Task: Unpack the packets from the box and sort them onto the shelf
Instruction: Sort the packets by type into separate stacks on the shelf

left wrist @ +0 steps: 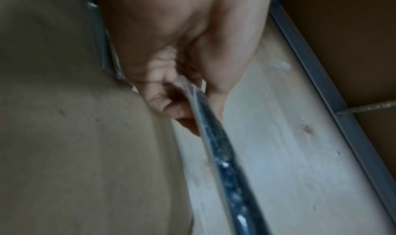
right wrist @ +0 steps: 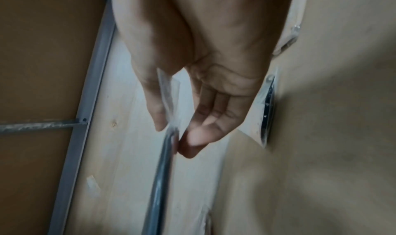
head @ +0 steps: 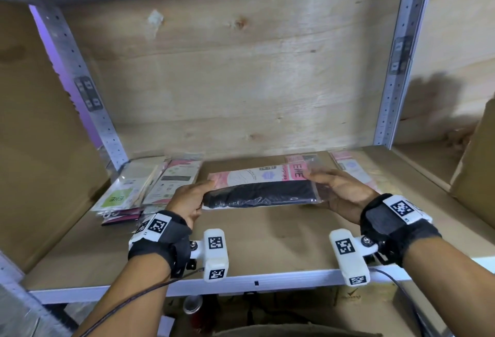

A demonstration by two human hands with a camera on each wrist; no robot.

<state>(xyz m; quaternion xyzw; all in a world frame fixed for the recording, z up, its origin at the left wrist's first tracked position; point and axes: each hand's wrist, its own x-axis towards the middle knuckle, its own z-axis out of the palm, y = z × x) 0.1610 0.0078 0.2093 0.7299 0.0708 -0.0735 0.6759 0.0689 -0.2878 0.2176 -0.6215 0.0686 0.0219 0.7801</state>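
A clear packet (head: pixel 261 188) with a pink and white card and dark folded cloth hangs level just above the brown shelf board (head: pixel 267 240). My left hand (head: pixel 187 197) grips its left end, thumb on top. My right hand (head: pixel 336 189) holds its right end between thumb and fingers. The left wrist view shows the packet (left wrist: pixel 216 147) edge-on, pinched by my left hand (left wrist: pixel 171 99). Seen from the right wrist, my right hand (right wrist: pixel 177 133) pinches the packet's clear edge (right wrist: pixel 169 103). A pile of packets (head: pixel 150 184) lies at the shelf's left. More pink packets (head: pixel 351 169) lie at the back right.
Cardboard boxes stand on both sides: a big one (head: pixel 40 135) at the left, another (head: pixel 476 160) at the right. Perforated metal uprights (head: pixel 396 68) frame the bay, with a pale plywood back wall (head: pixel 241 68). The shelf's white front rail (head: pixel 267 280) runs below my wrists.
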